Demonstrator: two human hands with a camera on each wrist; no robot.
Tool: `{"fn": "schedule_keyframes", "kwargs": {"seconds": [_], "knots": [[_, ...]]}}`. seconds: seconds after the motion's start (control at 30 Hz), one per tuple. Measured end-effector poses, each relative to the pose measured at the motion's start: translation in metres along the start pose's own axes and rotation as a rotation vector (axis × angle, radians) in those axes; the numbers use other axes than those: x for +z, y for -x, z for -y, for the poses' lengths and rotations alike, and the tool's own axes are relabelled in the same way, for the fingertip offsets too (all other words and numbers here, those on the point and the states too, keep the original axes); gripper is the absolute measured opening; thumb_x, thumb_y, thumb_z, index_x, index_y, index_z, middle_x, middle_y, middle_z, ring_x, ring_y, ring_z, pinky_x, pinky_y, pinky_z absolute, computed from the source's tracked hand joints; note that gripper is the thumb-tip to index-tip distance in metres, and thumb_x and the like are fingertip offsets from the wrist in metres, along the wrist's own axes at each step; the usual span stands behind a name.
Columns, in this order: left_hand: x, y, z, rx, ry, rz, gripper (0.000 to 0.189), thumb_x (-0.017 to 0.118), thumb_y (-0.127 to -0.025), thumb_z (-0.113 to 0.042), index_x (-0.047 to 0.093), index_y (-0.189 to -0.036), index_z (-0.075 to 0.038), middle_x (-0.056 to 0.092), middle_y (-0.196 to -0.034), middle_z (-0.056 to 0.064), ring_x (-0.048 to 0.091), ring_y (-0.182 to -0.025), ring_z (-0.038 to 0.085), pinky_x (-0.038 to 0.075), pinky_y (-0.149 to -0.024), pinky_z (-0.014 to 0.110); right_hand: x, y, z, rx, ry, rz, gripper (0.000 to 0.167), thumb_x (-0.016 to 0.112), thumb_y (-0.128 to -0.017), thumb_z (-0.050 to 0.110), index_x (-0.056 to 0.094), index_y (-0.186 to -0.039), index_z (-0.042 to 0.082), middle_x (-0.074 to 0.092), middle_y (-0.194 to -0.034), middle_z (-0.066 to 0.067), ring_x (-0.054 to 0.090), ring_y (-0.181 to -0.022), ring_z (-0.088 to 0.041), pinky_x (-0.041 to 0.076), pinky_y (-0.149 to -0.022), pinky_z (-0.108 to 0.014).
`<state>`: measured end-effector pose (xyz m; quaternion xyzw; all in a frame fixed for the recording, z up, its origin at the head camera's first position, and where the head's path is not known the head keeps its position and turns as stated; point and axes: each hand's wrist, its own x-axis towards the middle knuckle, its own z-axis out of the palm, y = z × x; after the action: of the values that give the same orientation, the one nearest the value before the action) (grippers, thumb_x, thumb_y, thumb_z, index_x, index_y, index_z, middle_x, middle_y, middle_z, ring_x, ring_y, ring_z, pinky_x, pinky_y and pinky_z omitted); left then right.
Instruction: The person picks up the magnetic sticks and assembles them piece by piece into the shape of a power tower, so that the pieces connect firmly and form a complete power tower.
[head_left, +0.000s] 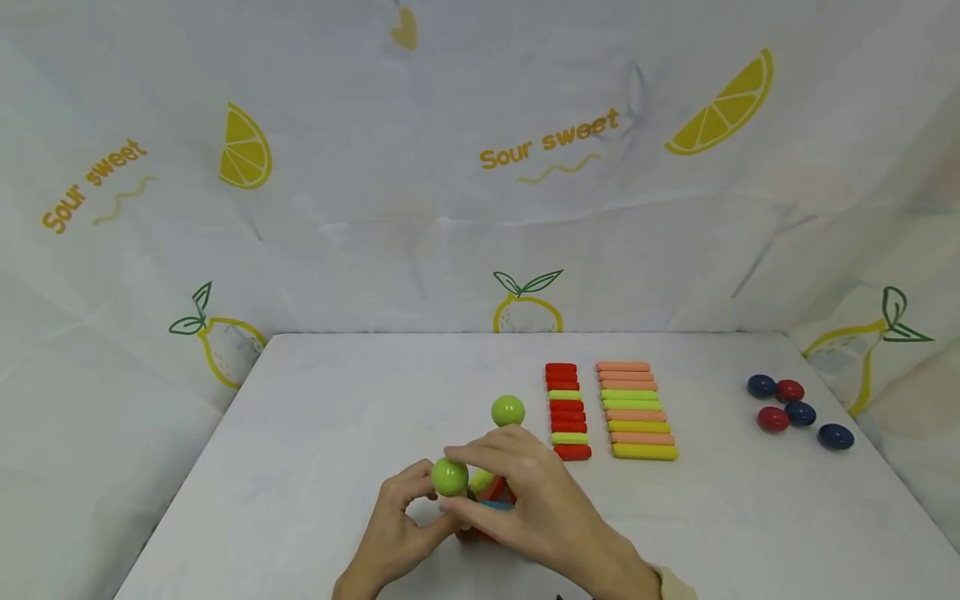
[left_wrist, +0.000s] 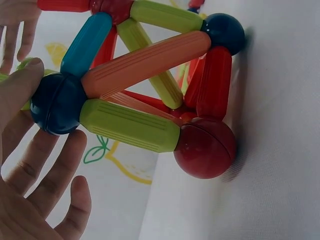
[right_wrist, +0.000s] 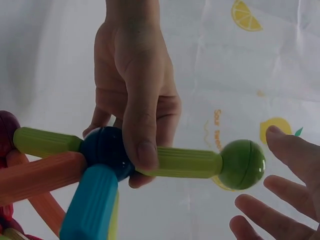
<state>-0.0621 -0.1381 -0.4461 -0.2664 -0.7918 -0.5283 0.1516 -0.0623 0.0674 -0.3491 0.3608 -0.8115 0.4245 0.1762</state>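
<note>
A magnetic rod-and-ball frame stands on the white table, with red, orange, green and blue rods [left_wrist: 86, 44] joined by dark blue and red balls [left_wrist: 205, 147]. My left hand [head_left: 401, 525] pinches a dark blue ball [right_wrist: 107, 152] where a green rod [right_wrist: 185, 162] joins it; the thumb lies across that joint. This rod ends in a shiny green ball [right_wrist: 243, 164]. Beside the green ball my right hand [head_left: 536, 496] has its fingers spread, with a gap between fingertips and ball. A second green ball [head_left: 508, 411] shows behind the right hand, which hides much of the frame.
Right of the hands lie a column of red and green rods [head_left: 567, 417] and a column of orange, green and yellow rods [head_left: 636, 415]. Several dark blue and red balls [head_left: 799, 413] are at the far right. A lemon-print cloth [head_left: 375, 267] hangs behind the table.
</note>
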Motion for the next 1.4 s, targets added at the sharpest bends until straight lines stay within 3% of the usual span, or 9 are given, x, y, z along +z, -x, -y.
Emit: {"fn": "schedule_keyframes", "kwargs": {"seconds": [0.13, 0.23, 0.4, 0.6, 0.73, 0.97, 1.1, 1.23, 1.4], "knots": [[0.0, 0.0, -0.001, -0.021, 0.024, 0.016, 0.013, 0.082, -0.085, -0.012, 0.078, -0.093, -0.021, 0.07, -0.089, -0.003, 0.062, -0.081, 0.007, 0.055, -0.072, 0.028, -0.019, 0.003, -0.003, 0.048, 0.013, -0.049, 0.04, 0.088, -0.08, 0.022, 0.076, -0.118, 0.019, 0.076, -0.104, 0.011, 0.062, -0.098, -0.005, 0.058, -0.082, -0.023], [0.0, 0.0, -0.002, -0.035, 0.042, 0.024, 0.01, 0.082, -0.086, -0.012, 0.079, -0.093, -0.019, 0.07, -0.09, -0.003, 0.064, -0.084, 0.007, 0.057, -0.076, 0.028, -0.042, 0.01, -0.013, 0.103, 0.113, -0.114, 0.043, 0.09, -0.076, 0.014, 0.077, -0.117, 0.018, 0.077, -0.104, 0.01, 0.065, -0.098, -0.008, 0.058, -0.085, -0.025], [-0.001, 0.0, -0.003, -0.051, 0.052, 0.021, 0.008, 0.083, -0.085, -0.014, 0.08, -0.091, -0.018, 0.068, -0.088, -0.004, 0.064, -0.083, 0.007, 0.057, -0.078, 0.025, -0.088, 0.028, -0.047, 0.255, 0.32, -0.231, 0.044, 0.09, -0.074, 0.007, 0.077, -0.116, 0.01, 0.079, -0.107, -0.006, 0.067, -0.099, -0.019, 0.043, -0.091, -0.003], [-0.001, 0.0, -0.003, -0.054, 0.045, 0.019, 0.007, 0.083, -0.085, -0.014, 0.079, -0.09, -0.018, 0.067, -0.088, -0.004, 0.063, -0.083, 0.007, 0.057, -0.077, 0.025, -0.144, 0.058, -0.117, 0.407, 0.451, -0.366, 0.036, 0.086, -0.079, 0.008, 0.076, -0.113, 0.001, 0.076, -0.106, -0.024, 0.045, -0.089, 0.025, 0.034, -0.077, 0.006], [-0.002, 0.001, -0.003, -0.062, 0.036, 0.016, 0.006, 0.083, -0.085, -0.014, 0.079, -0.089, -0.018, 0.067, -0.087, -0.004, 0.063, -0.082, 0.006, 0.056, -0.077, 0.025, -0.173, 0.085, -0.171, 0.529, 0.522, -0.349, 0.034, 0.081, -0.084, 0.012, 0.074, -0.112, -0.005, 0.072, -0.108, -0.033, 0.029, -0.083, 0.034, 0.033, -0.062, 0.0], [-0.001, 0.001, -0.004, -0.056, 0.039, 0.023, 0.005, 0.082, -0.086, -0.015, 0.079, -0.09, -0.017, 0.067, -0.088, -0.004, 0.062, -0.082, 0.006, 0.056, -0.076, 0.026, -0.19, 0.127, -0.225, 0.699, 0.663, -0.206, 0.036, 0.078, -0.083, 0.011, 0.07, -0.111, -0.011, 0.058, -0.079, -0.026, 0.035, -0.062, -0.016, 0.023, -0.048, -0.029], [-0.001, 0.0, -0.005, -0.053, 0.041, 0.021, 0.007, 0.083, -0.086, -0.015, 0.079, -0.09, -0.018, 0.067, -0.087, -0.004, 0.062, -0.082, 0.006, 0.056, -0.074, 0.028, -0.192, 0.133, -0.235, 0.791, 0.67, -0.158, 0.039, 0.077, -0.085, 0.014, 0.068, -0.112, -0.013, 0.061, -0.095, -0.039, 0.048, -0.067, -0.034, 0.031, -0.053, -0.033], [-0.001, 0.0, -0.005, -0.057, 0.055, 0.025, 0.007, 0.082, -0.086, -0.014, 0.079, -0.09, -0.018, 0.067, -0.088, -0.004, 0.062, -0.082, 0.006, 0.056, -0.074, 0.028, -0.193, 0.137, -0.24, 0.834, 0.658, -0.127, 0.041, 0.076, -0.085, 0.012, 0.066, -0.112, -0.016, 0.058, -0.113, -0.047, 0.057, -0.089, -0.052, 0.043, -0.066, -0.048], [0.0, 0.001, -0.006, -0.074, 0.071, 0.033, 0.007, 0.082, -0.086, -0.014, 0.079, -0.09, -0.017, 0.068, -0.089, -0.003, 0.062, -0.082, 0.007, 0.057, -0.075, 0.028, -0.192, 0.145, -0.246, 0.878, 0.622, -0.055, 0.041, 0.073, -0.086, 0.01, 0.063, -0.115, -0.018, 0.056, -0.116, -0.047, 0.056, -0.093, -0.054, 0.047, -0.074, -0.06]]}}
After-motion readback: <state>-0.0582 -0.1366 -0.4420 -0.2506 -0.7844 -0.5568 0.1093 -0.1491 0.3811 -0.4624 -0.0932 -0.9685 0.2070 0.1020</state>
